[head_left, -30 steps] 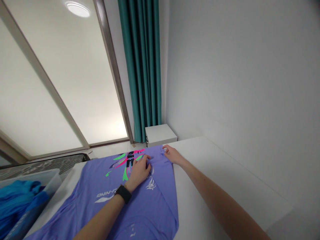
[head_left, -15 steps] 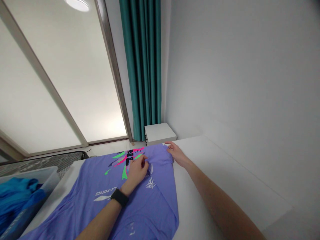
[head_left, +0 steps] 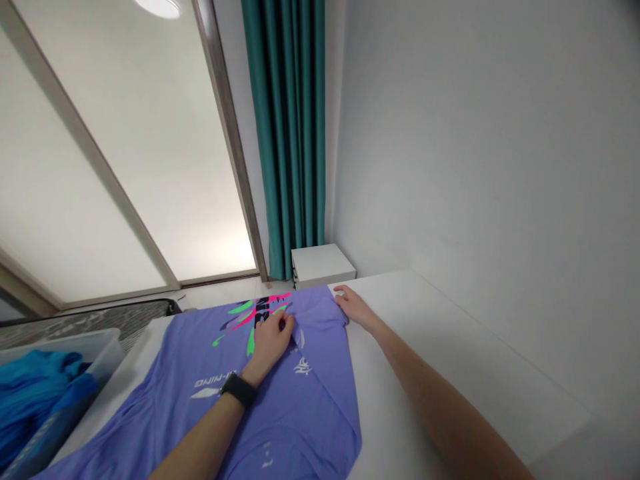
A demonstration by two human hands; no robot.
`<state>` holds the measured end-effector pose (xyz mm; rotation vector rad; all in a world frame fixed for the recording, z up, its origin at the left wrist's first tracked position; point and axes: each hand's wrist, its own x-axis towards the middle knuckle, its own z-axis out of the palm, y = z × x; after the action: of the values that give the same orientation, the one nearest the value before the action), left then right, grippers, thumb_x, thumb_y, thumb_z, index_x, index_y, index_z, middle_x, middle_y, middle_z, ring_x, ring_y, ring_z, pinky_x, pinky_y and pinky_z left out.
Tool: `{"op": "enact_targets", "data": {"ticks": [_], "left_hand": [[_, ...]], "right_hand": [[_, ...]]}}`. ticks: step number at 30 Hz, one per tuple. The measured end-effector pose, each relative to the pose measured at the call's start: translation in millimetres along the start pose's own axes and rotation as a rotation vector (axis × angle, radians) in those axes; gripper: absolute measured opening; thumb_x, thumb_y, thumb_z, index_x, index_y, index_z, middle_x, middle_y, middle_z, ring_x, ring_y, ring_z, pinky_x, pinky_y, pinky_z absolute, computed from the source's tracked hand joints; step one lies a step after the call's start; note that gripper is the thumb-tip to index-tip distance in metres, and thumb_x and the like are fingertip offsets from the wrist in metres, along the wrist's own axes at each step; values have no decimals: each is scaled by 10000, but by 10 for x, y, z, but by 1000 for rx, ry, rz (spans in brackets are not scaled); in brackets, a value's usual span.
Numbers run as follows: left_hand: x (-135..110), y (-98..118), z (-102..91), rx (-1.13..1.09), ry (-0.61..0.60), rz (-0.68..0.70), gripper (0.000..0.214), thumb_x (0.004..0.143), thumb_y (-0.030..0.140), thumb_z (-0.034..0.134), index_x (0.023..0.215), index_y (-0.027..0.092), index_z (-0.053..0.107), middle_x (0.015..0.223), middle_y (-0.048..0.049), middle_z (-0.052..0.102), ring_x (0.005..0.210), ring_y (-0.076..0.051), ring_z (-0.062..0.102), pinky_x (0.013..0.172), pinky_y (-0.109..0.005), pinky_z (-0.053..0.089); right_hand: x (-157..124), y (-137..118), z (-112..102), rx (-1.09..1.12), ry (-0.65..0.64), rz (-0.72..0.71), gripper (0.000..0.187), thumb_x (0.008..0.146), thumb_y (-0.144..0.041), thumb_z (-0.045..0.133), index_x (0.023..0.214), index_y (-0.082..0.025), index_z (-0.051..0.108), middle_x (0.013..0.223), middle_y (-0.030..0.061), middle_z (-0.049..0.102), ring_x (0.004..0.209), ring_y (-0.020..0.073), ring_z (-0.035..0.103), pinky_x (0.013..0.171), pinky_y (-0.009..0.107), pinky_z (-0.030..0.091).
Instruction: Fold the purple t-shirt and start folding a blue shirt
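nearest the camera, the purple t-shirt [head_left: 300, 413] lies spread on the white surface [head_left: 450, 360], print side up, its white lettering and pink-and-green graphic showing. its near end runs out of view at the bottom, so i cannot tell how that part lies. to the left, a pale bin [head_left: 103, 347] holds crumpled blue clothes [head_left: 35, 393], apart from the shirt.

the left forearm crosses the shirt, a black watch [head_left: 239, 389] on the wrist. the left hand [head_left: 270, 340] rests on the cloth just beside the graphic, fingers curled together and apparently pinching a small ridge of fabric. the right hand [head_left: 354, 307] lies at the shirt's far right corner, fingers loosely apart and flat on the edge where cloth meets bare surface; it does not seem to grip anything.

as a judgement, the laying-out looks nearly finished: the body sits flat with only soft wrinkles, and both hands tend the far edge. no fold shows in the visible part, so any folding looks not yet begun.

beyond the surface stands a small white cabinet [head_left: 323, 265] in the corner, a teal curtain [head_left: 293, 133] above it, and frosted sliding panels [head_left: 150, 167] to the left.
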<state>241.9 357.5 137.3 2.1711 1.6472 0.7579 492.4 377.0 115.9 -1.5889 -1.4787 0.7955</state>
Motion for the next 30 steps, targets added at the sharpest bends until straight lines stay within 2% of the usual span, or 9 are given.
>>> {"op": "enact_targets", "data": {"ticks": [5,9,13,17,21,24,27,30], "left_hand": [[-6,20,-13,32,-8,2,246,906,319,475,730,194,593,655,11,625,677,-172,601,644,-261,317],[-5,25,-5,65,-20,4,248,919,326,470,754,192,598,668,12,634,693,-175,609,691,-276,327],[-13,16,6,122,-16,3,233,910,293,475,728,191,580,675,10,638,717,-175,613,715,-282,333],[-17,1,18,173,-20,0,227,909,303,490,731,194,579,715,5,662,755,-183,621,765,-307,333],[-19,-3,22,142,-33,-2,135,909,301,516,877,202,602,787,7,687,793,-185,635,775,-309,345],[-25,-6,21,108,-8,7,144,903,253,517,1017,206,592,845,-5,696,849,-190,639,783,-310,368],[-19,-33,24,59,44,29,178,893,234,510,1047,200,592,911,-32,692,894,-204,628,810,-329,401],[22,-78,38,-16,88,112,213,865,214,513,1056,194,604,936,-49,678,891,-212,618,831,-356,438]], "right_hand": [[-138,26,-90,2,-97,-44,285,876,-243,498,1144,-173,566,607,-73,511,514,107,483,497,202,353],[-243,25,-117,-47,-153,-117,325,813,-154,553,1136,-184,585,660,-72,528,583,103,518,559,197,386],[-281,29,-61,-177,-70,-155,338,854,-104,471,1150,-212,594,690,-48,562,628,130,541,626,228,397],[-320,13,28,-324,8,-179,304,871,-123,524,1139,-239,613,822,16,662,797,183,611,774,274,403],[-364,-16,59,-413,54,-193,262,895,-176,545,1142,-224,618,986,74,692,913,213,629,851,305,399],[-365,-28,-19,-428,79,-185,269,943,-206,460,1173,-203,600,920,56,696,844,191,634,798,282,423],[-402,-52,-157,-432,122,-163,315,963,-176,350,1173,-170,585,819,33,676,745,173,616,733,269,442],[-594,-142,-232,-448,146,-203,291,944,-140,363,1085,-178,615,902,49,674,854,177,611,820,288,452]]}}
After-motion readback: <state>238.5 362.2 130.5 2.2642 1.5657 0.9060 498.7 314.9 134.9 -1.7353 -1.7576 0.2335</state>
